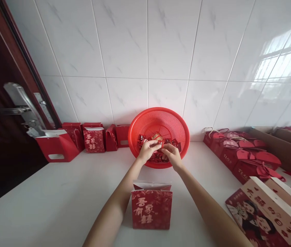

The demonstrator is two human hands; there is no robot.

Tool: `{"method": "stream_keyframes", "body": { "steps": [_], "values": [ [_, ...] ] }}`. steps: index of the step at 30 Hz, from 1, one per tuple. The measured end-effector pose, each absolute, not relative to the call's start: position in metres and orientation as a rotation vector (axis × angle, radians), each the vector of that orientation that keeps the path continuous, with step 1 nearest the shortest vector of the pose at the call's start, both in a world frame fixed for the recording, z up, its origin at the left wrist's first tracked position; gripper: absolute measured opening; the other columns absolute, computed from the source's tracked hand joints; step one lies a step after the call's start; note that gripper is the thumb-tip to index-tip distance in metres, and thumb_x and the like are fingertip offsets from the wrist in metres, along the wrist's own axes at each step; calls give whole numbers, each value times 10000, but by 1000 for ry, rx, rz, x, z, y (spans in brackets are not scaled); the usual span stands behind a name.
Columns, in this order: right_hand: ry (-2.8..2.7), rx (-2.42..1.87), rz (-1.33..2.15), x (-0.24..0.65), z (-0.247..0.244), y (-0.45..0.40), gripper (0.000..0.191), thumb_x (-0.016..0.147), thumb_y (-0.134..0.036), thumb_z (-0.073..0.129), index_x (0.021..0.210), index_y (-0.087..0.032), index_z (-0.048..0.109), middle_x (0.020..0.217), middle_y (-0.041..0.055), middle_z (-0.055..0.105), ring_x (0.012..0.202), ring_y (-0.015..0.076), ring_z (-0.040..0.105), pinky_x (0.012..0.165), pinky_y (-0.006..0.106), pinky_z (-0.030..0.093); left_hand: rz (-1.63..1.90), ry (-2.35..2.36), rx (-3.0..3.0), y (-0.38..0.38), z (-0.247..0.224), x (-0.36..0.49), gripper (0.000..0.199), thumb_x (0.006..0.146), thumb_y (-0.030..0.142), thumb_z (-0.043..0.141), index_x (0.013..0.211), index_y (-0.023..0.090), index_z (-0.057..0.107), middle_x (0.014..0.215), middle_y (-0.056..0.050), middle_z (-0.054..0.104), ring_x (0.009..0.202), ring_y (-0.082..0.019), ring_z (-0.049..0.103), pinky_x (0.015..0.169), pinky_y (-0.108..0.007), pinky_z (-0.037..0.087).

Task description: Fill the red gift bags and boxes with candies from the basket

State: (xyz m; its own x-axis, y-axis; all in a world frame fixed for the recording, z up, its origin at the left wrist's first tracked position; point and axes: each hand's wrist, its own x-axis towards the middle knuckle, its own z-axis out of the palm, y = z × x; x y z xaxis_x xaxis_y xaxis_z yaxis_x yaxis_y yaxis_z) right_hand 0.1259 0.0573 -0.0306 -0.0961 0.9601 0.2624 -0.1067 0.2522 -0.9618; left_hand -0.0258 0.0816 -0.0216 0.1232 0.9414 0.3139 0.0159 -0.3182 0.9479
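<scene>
Small red packets lie in the red plastic basket; your left hand and right hand meet over them, fingers pinched on one. Light and likely slippery: grip its edge.

Our left hand and right hand were just beside each other, fingers curled and apparently pinching, with the bare left forearm and right forearm angled inward behind them.

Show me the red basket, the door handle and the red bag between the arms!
Red plastic basket (pixel 158 111): head view, on the back of its rim.
Metal door handle (pixel 19 100): head view, on its lever.
Red paper gift bag (pixel 151 210): head view, on its printed front.
</scene>
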Motion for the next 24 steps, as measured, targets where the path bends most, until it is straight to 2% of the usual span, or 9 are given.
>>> {"method": "stream_keyframes", "body": {
  "steps": [5, 8, 13, 16, 19, 24],
  "values": [
    [-1290, -887, 1161, 124, -27, 57, 400, 697, -578, 710, 785, -202, 604, 558, -27, 594, 450, 124, 534, 469, 251, 417, 1278, 931, 1563, 82, -21, -28, 355, 747, 400, 765, 997, 149, 764, 993, -87, 769, 980, -263, 694, 903, -401, 558],
    [-1255, -896, 1135, 124, -28, 58, 468, 651, -637, 736, 719, -202, 577, 553, -17, 601, 433, 121, 521, 451, 256, 414, 1207, 912, 1650, 83, -23, -27, 339, 768, 371, 748, 1032, 158, 760, 1025, -85, 769, 991, -269, 696, 902, -408, 562],
    [-1237, -897, 1092, 126, -29, 60, 491, 605, -635, 776, 703, -206, 558, 519, -30, 582, 420, 122, 521, 434, 254, 418, 1197, 1006, 1818, 82, -21, -29, 348, 800, 264, 690, 1127, 146, 720, 1081, -104, 756, 994, -255, 701, 894, -387, 565],
    [-1207, -906, 1057, 129, -27, 61, 470, 627, -612, 769, 717, -208, 548, 518, -35, 577, 424, 135, 556, 448, 267, 460, 1255, 1200, 1978, 79, -12, -38, 287, 846, 268, 629, 1096, 172, 731, 1068, -89, 747, 941, -227, 700, 878, -358, 563],
    [-1167, -929, 1048, 132, -26, 63, 428, 640, -560, 763, 722, -211, 530, 558, -22, 607, 470, 165, 621, 492, 292, 523, 1371, 1458, 2114, 77, 0, -54, 240, 878, 225, 553, 1003, 189, 754, 1066, -79, 727, 972, -219, 681, 929, -343, 536],
    [-1165, -950, 1056, 132, -29, 67, 313, 608, -406, 766, 747, -200, 576, 687, 20, 681, 593, 203, 692, 568, 322, 585, 1269, 1744, 2170, 80, 1, -72, 312, 823, 90, 517, 997, 197, 752, 1080, -75, 724, 1053, -242, 655, 1004, -361, 488]
  ]
}}
